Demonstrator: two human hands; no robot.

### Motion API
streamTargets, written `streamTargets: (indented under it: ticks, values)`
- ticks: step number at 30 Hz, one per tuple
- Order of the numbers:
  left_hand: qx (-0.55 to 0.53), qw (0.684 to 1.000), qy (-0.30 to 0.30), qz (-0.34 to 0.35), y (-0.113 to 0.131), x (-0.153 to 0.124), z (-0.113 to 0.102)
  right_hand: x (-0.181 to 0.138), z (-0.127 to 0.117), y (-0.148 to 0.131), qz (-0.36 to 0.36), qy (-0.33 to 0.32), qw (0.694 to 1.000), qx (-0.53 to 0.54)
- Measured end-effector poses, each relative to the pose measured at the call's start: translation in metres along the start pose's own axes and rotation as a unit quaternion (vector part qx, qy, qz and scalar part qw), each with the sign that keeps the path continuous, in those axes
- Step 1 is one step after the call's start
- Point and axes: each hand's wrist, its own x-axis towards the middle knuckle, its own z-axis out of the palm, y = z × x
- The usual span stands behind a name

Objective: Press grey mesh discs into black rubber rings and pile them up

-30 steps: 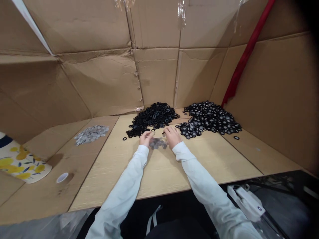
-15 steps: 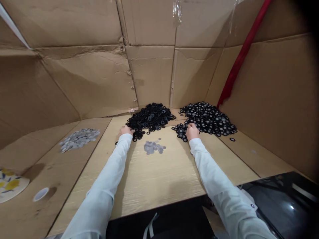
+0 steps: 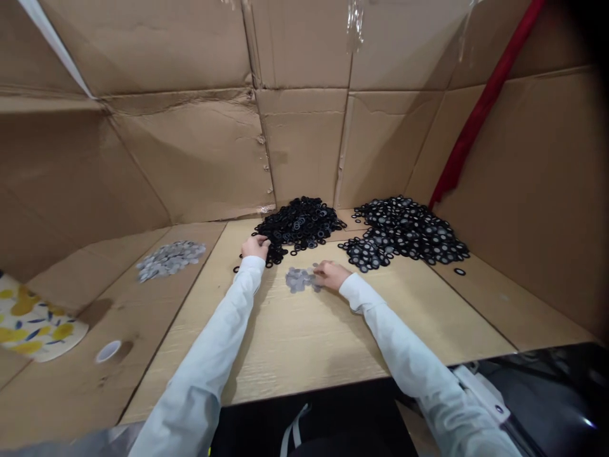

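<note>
My left hand (image 3: 255, 247) is at the near left edge of a heap of plain black rings (image 3: 297, 223). Its fingers are bent together among the rings, and whatever they pinch is too small to make out. My right hand (image 3: 332, 274) reaches in from the right over a small pile of thin grey discs (image 3: 298, 280). The fingertips touch the pile's right side with fingers curled close; I cannot make out what is between them. Further right lies a large heap of black rings with grey centres (image 3: 404, 230).
A bigger pile of grey discs (image 3: 171, 260) lies at the left. Near it are a small white round cap or cup (image 3: 108, 351) and a lemon-patterned container (image 3: 40, 324). Cardboard walls (image 3: 304, 146) enclose the table, with a red strip (image 3: 485, 108) at right. One loose ring (image 3: 459, 271) lies apart.
My right hand has moved left and nearer, from the heap of grey-centred rings to the small disc pile. My left hand stays by the black rings. The view has shifted slightly.
</note>
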Motion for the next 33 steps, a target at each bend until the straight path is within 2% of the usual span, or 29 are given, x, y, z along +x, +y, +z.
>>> streamTargets:
  ticks: [2,5,8,13,17,20,24,28,33]
  values:
    - [-0.135,0.989,-0.017,-0.061,-0.001,-0.014,0.0,0.003,0.005,-0.014,0.027,0.002,0.999,-0.026]
    - [-0.356,0.919,-0.061,-0.161,-0.004,-0.036,0.002,0.007,0.009,-0.023,0.056,0.019,0.998,-0.038]
    - [-0.443,0.869,-0.086,-0.202,-0.003,-0.052,0.003,0.012,0.01,-0.023,0.071,0.027,0.996,-0.038]
    - [-0.453,0.847,-0.144,-0.239,0.003,-0.062,0.001,0.017,0.007,-0.025,0.084,0.033,0.995,-0.037]
    - [-0.466,0.83,-0.15,-0.268,-0.001,-0.067,0.006,0.014,0.004,-0.026,0.101,0.05,0.993,-0.041]
    - [-0.462,0.829,-0.147,-0.278,-0.006,-0.069,0.011,0.012,0.004,-0.023,0.109,0.071,0.991,-0.028]
    - [-0.456,0.837,-0.141,-0.267,-0.008,-0.074,0.014,0.009,0.005,-0.023,0.097,0.117,0.986,0.066]
    - [-0.441,0.851,-0.15,-0.243,-0.003,-0.083,0.018,0.006,0.005,-0.03,0.072,0.155,0.965,0.2]
    - [-0.464,0.833,-0.187,-0.237,0.006,-0.094,0.021,0.004,0.005,-0.037,0.061,0.189,0.943,0.265]
